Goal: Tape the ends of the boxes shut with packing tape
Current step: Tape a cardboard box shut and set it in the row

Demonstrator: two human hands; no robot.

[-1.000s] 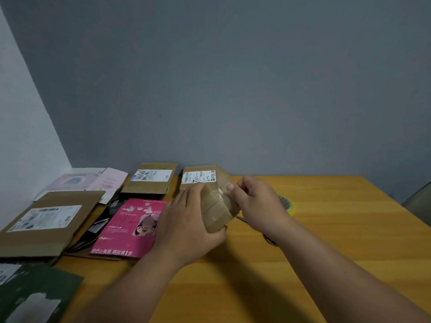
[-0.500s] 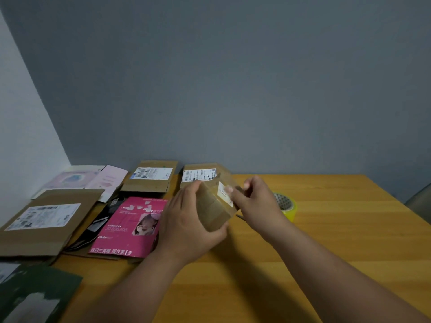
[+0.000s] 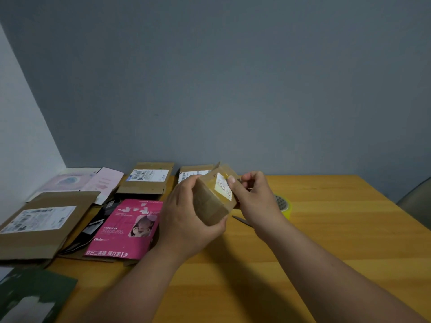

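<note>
Both hands hold small box (image 3: 211,201), contents hidden.

Pink leaflet (image 3: 127,227): "Obalen", "眼妆第1步"

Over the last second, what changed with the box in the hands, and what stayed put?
The small cardboard box was turned in the grip, so its face with the white label now shows, and it sits a little higher. The left hand still grips it from below; the right hand still pinches its far end, thumb beside the label. The yellow tape roll, pink package and flat boxes stayed put.
</note>
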